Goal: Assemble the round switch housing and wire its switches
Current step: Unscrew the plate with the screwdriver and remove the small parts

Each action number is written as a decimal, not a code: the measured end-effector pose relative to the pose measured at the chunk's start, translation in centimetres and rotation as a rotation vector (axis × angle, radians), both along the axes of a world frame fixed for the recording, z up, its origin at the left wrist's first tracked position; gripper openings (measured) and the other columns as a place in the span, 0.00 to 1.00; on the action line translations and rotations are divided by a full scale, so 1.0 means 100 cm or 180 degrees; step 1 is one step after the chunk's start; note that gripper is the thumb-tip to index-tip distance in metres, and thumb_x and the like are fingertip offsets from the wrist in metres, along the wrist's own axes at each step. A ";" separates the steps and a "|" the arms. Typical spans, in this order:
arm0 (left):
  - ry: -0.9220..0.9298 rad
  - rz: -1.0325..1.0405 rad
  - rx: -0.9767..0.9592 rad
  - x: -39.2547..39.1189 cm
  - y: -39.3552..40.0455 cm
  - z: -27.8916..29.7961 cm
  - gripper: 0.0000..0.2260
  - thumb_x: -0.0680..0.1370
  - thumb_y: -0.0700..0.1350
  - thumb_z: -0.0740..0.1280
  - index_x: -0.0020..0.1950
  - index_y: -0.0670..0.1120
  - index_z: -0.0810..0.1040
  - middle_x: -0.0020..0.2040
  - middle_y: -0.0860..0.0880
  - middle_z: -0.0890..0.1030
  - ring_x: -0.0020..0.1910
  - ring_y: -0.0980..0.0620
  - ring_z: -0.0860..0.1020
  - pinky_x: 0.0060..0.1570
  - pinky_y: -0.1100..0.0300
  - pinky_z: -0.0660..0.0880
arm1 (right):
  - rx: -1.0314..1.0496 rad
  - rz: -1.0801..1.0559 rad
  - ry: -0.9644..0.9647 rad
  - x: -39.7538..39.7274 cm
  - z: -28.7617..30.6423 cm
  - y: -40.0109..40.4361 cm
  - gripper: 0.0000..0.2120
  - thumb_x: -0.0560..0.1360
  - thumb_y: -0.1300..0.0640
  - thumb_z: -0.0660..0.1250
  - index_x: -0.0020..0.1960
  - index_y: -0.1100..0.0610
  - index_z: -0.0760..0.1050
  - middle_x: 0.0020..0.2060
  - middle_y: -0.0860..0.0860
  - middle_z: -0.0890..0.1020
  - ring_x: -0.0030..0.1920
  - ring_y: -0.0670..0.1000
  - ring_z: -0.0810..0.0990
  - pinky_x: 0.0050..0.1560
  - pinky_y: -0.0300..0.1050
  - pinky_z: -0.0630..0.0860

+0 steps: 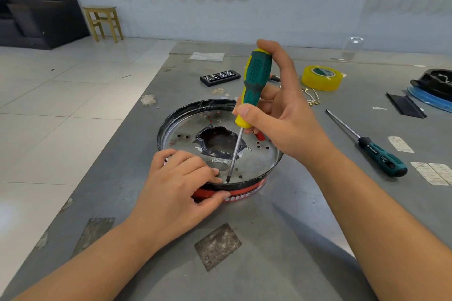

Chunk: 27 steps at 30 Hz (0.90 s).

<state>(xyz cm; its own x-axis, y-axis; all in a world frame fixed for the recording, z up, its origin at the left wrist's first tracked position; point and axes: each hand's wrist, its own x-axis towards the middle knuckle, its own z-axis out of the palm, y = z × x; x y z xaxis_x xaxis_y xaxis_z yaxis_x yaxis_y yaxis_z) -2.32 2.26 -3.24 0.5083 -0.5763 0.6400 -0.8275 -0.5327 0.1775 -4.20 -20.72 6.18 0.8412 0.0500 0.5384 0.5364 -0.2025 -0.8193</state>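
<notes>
Driving a screw at frame ctr, right hand (276,115) grips screwdriver (254,85), left hand (181,186) pinches housing (259,164) rim; wiring not yet begun, wires (311,98) lie loose upper right.

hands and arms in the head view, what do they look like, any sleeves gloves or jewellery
Both hands, left hand and right hand, are bare: no gloves, and no rings or watch visible. Both forearms are uncovered right down to the frame's lower edge, so no sleeves show. Fingernails are short and unpainted. No markings or bandages can be seen.
</notes>
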 end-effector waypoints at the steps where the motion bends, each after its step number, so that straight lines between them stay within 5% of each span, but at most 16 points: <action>1: -0.0028 0.0012 0.0005 0.000 0.000 -0.001 0.13 0.76 0.62 0.71 0.44 0.53 0.85 0.45 0.60 0.84 0.49 0.52 0.82 0.59 0.46 0.72 | -0.0065 -0.0002 -0.0008 -0.002 0.002 0.001 0.38 0.77 0.63 0.72 0.74 0.33 0.59 0.47 0.54 0.83 0.39 0.67 0.83 0.37 0.45 0.81; 4: -0.0114 0.0048 0.0011 0.001 -0.001 -0.004 0.13 0.76 0.62 0.70 0.45 0.53 0.85 0.45 0.60 0.83 0.49 0.52 0.81 0.59 0.47 0.71 | -0.0334 -0.0137 -0.0119 -0.006 0.010 0.005 0.37 0.74 0.61 0.75 0.72 0.34 0.61 0.47 0.45 0.83 0.34 0.66 0.82 0.33 0.53 0.83; 8: -0.0235 0.0056 -0.0010 0.002 -0.001 -0.007 0.14 0.76 0.62 0.71 0.46 0.52 0.86 0.44 0.59 0.83 0.49 0.52 0.81 0.58 0.49 0.71 | -0.0632 -0.0382 -0.0296 -0.012 0.018 0.009 0.36 0.71 0.59 0.78 0.69 0.40 0.61 0.44 0.49 0.81 0.32 0.65 0.79 0.31 0.60 0.80; 11: -0.0289 0.0031 -0.0016 0.003 -0.001 -0.008 0.13 0.76 0.61 0.72 0.46 0.52 0.86 0.44 0.59 0.82 0.48 0.52 0.81 0.58 0.48 0.71 | -0.0903 -0.0563 -0.0472 -0.013 0.024 0.015 0.33 0.72 0.55 0.78 0.67 0.42 0.61 0.51 0.47 0.80 0.34 0.61 0.79 0.34 0.57 0.81; 17: -0.0343 0.0013 -0.0060 0.004 -0.001 -0.010 0.13 0.77 0.62 0.71 0.46 0.53 0.85 0.44 0.60 0.82 0.48 0.53 0.79 0.58 0.51 0.70 | -0.0921 -0.0522 -0.0552 -0.019 0.037 0.021 0.15 0.82 0.57 0.60 0.68 0.51 0.65 0.56 0.48 0.82 0.41 0.63 0.81 0.41 0.62 0.81; 19: -0.0367 0.0028 -0.0061 0.006 -0.001 -0.011 0.14 0.77 0.63 0.71 0.46 0.53 0.85 0.43 0.60 0.81 0.47 0.53 0.78 0.58 0.52 0.68 | -0.1080 -0.0744 -0.0532 -0.022 0.044 0.023 0.13 0.81 0.56 0.63 0.65 0.50 0.67 0.49 0.49 0.83 0.38 0.58 0.81 0.40 0.58 0.82; 23: -0.0424 0.0021 -0.0126 0.008 -0.002 -0.014 0.14 0.77 0.63 0.71 0.45 0.53 0.84 0.42 0.60 0.81 0.47 0.54 0.78 0.59 0.54 0.67 | -0.1462 -0.1095 -0.0550 -0.027 0.057 0.026 0.13 0.78 0.50 0.69 0.55 0.47 0.65 0.35 0.48 0.77 0.30 0.45 0.73 0.31 0.34 0.72; 27: -0.0405 -0.0011 -0.0173 0.008 -0.002 -0.013 0.14 0.77 0.63 0.70 0.45 0.53 0.84 0.42 0.61 0.81 0.47 0.55 0.79 0.59 0.53 0.69 | -0.2090 -0.1233 -0.0458 -0.028 0.062 0.032 0.10 0.79 0.48 0.66 0.59 0.44 0.70 0.32 0.48 0.72 0.32 0.46 0.70 0.32 0.34 0.67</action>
